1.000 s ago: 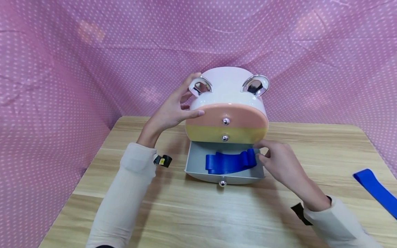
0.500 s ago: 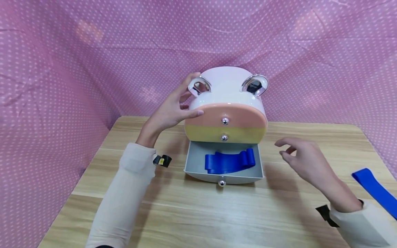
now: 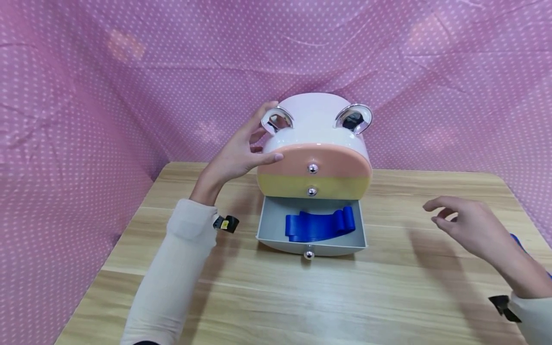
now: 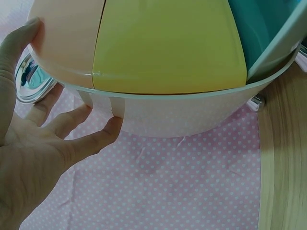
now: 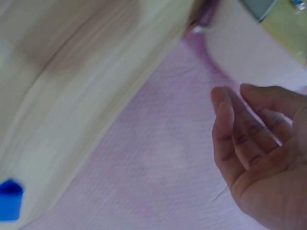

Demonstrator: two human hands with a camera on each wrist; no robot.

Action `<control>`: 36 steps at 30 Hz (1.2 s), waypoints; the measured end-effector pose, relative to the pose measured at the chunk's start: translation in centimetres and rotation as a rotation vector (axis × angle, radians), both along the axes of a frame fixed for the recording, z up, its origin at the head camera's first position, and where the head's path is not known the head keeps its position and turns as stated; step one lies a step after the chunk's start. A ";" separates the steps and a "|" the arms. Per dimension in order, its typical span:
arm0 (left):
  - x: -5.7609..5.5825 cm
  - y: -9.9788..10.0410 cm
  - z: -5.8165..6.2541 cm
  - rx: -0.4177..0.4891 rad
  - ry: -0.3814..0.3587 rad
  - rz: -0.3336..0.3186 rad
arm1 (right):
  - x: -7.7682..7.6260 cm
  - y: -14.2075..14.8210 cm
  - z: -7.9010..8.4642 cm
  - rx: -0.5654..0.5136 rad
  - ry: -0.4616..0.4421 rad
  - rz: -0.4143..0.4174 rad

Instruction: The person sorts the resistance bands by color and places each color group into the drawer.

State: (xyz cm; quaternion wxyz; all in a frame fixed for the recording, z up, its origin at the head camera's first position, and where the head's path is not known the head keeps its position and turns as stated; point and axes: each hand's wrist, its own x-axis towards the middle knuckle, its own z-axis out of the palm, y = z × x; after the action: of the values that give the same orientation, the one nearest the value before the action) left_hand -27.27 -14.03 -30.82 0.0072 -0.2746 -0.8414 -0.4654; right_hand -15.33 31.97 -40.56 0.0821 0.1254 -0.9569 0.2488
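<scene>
A white storage box [image 3: 319,112] with ear-like chrome loops stands at the back of the table, its front peach above and yellow below. My left hand [image 3: 236,152] holds its left side, thumb on the peach drawer front [image 4: 67,43] and fingertips against the white side wall [image 4: 168,115]. Beneath the yellow front, the grey bottom drawer [image 3: 272,215] is pulled out. A folded blue ribbon [image 3: 315,227] lies inside it. My right hand [image 3: 472,225] hovers right of the box, fingers loosely curled around nothing.
A second blue ribbon [image 5: 10,203] lies at the table's right side, mostly covered by my right forearm in the head view. Pink dotted cloth [image 3: 207,62] hangs behind and beside the wooden table [image 3: 258,297]. Silver knobs [image 3: 308,255] stick out of the drawer fronts.
My right hand has left the drawer's right edge and moved rightward over the table, its forearm now covering much of the second ribbon. The left hand, box and folded ribbon stay put.
</scene>
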 end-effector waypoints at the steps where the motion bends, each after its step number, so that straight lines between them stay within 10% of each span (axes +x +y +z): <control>1: 0.0 0.0 0.0 0.000 -0.003 0.001 | 0.1 0.6 -0.2 0.002 -0.006 0.000; 13: -0.1 -0.1 0.0 0.002 -0.012 0.000 | 0.4 8.1 -3.0 0.127 0.097 0.039; 36: -0.3 -0.1 -0.3 0.014 -0.014 -0.002 | 0.7 16.2 -7.6 -0.034 0.003 -0.029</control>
State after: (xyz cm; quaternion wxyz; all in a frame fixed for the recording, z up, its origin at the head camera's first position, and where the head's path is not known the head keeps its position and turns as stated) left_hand -27.57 -14.11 -31.13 0.0027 -0.2721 -0.8378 -0.4733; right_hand -14.61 48.22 -48.13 0.0892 0.1106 -0.9541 0.2638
